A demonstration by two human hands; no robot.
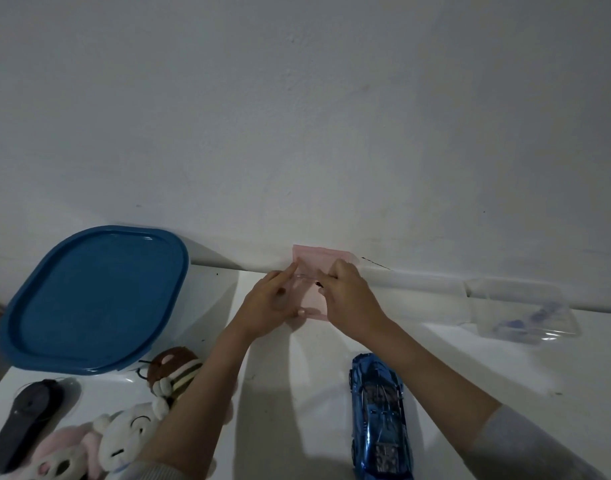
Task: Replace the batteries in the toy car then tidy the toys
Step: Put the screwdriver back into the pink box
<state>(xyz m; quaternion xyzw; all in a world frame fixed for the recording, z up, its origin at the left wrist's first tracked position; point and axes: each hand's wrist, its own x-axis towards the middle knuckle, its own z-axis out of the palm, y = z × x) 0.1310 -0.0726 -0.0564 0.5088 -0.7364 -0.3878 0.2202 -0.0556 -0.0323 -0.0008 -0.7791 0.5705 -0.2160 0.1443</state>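
A small pink bag [312, 282] is pinched between the left hand [273, 306] and the right hand [349, 299], up by the wall. The blue toy car [380, 414] is left on the white table [297, 393], just below the right forearm.
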